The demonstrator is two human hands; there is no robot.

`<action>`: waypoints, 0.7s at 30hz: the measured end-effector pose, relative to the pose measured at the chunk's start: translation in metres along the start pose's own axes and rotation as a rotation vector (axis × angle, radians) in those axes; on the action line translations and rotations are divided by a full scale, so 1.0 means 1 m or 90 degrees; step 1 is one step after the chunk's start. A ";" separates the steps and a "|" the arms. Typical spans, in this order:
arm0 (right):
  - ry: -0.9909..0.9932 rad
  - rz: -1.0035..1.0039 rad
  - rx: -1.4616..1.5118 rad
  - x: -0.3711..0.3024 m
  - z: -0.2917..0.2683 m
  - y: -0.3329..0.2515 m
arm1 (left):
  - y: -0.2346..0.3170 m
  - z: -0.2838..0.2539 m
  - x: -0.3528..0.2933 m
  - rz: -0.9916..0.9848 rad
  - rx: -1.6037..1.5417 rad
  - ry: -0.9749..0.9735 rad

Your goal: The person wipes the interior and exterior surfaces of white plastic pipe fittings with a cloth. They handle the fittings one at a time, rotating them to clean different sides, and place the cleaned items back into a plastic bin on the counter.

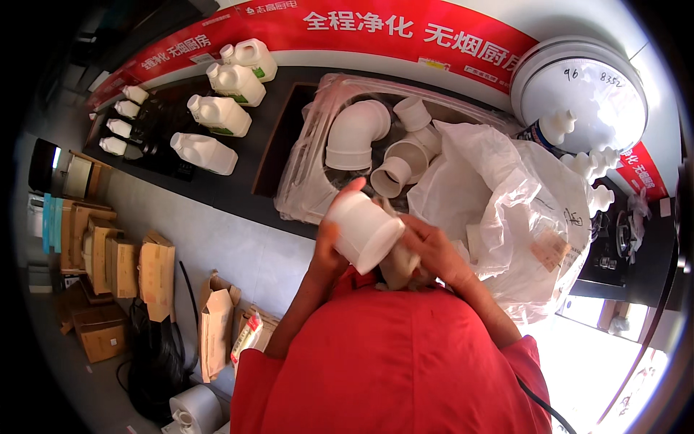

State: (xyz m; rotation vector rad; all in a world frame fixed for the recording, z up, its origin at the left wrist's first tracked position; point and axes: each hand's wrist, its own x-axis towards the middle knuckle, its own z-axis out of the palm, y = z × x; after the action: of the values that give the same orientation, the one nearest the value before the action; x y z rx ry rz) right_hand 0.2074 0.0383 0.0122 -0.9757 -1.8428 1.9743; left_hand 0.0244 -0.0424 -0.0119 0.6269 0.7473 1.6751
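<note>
My left hand [327,242] grips a short, wide white plastic pipe fitting [363,230] in front of my red shirt. Closed round a beige rag [397,266], my right hand [434,249] holds it against the fitting's right side. Part of the rag hangs down below the fitting. Just beyond my hands is a basin [300,181] covered in clear plastic film. A white pipe elbow [358,137] lies in it at the left. Beside the elbow is a branched white pipe fitting [425,139], partly covered by a big white woven sack [506,195].
White jugs [217,116] stand along the dark counter [253,148] to the left. Large round white lids [582,94] lean on the wall at the right, near several white bottles [557,129]. Cardboard boxes [155,275] and a black hose coil [152,369] occupy the floor on the left.
</note>
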 end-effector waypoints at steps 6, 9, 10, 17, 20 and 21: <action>-0.208 0.037 0.000 -0.016 -0.003 -0.030 | -0.016 -0.031 0.014 -0.230 -0.229 0.432; -0.169 0.041 -0.044 -0.019 -0.011 -0.030 | -0.032 -0.049 0.002 -0.220 -0.250 0.383; -0.155 0.036 -0.062 -0.018 -0.013 -0.027 | -0.032 -0.045 0.004 -0.211 -0.225 0.389; -0.110 0.024 -0.077 -0.012 -0.020 -0.016 | -0.029 -0.038 0.010 -0.217 -0.141 0.356; -0.068 -0.017 -0.094 -0.008 -0.022 -0.014 | -0.029 -0.036 0.013 -0.226 -0.123 0.342; -0.021 -0.036 -0.070 -0.007 -0.022 -0.013 | -0.029 -0.035 0.013 -0.229 -0.115 0.338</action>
State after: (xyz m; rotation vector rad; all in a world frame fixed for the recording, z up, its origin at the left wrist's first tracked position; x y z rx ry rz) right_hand 0.2231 0.0533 0.0271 -0.9169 -1.9928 1.8844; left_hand 0.0139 -0.0301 -0.0565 -0.0921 0.9996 1.5552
